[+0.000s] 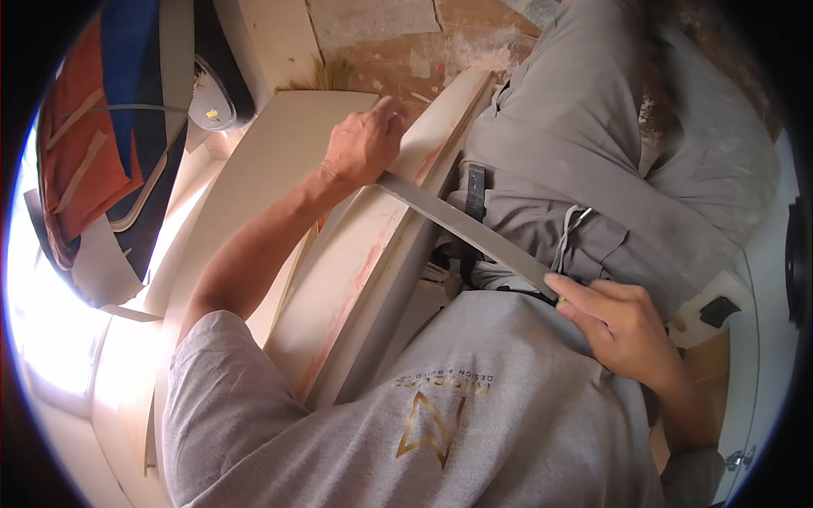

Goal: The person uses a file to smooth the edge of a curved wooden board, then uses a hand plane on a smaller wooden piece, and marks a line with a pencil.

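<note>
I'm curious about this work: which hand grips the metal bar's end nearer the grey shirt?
The right hand, holding the metal bar at its shirt-side end; the left hand is by the far end, near the pale board.

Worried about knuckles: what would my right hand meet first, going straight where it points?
Your right hand likely meets the cream board, past the flat metal bar it holds; depth unclear.
</note>
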Demonstrator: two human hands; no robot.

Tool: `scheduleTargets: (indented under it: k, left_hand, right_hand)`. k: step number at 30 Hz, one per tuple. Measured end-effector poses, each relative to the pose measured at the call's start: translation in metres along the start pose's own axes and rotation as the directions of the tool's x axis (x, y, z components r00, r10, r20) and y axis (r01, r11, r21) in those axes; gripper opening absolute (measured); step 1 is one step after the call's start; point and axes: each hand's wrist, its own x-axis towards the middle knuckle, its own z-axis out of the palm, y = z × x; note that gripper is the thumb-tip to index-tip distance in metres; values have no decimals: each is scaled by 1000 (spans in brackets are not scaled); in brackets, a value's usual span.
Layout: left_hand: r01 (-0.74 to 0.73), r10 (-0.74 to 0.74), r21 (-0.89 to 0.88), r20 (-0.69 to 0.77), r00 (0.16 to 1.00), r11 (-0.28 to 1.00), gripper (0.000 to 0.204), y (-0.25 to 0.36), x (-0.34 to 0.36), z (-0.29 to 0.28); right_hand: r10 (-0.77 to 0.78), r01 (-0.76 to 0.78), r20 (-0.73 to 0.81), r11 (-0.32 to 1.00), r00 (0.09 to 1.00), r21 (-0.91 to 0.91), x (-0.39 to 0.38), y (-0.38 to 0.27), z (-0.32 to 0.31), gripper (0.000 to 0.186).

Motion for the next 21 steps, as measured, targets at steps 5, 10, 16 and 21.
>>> scheduleTargets:
  k: [5, 10, 16, 21]
  left_hand:
    - [84, -64, 87, -210, 976, 993, 28, -107, 72, 13]
    - [37, -10, 207, -131, 991, 978, 30, -138, 72, 22]
    - [54, -54, 81, -1, 999, 995, 30, -21, 16, 0]
    - [-5, 5, -64, 7, 1000, 998, 29, 4, 5, 11]
  right_hand:
    - [-175, 179, -132, 984, 976, 16, 90, 15, 65, 27]
    - [-199, 202, -131, 979, 971, 7, 114, 30, 81, 26]
    - [-94, 93, -26, 994, 995, -56, 15, 4, 16, 36]
    - [23, -23, -4, 1000, 1000, 20, -5, -13, -6, 38]
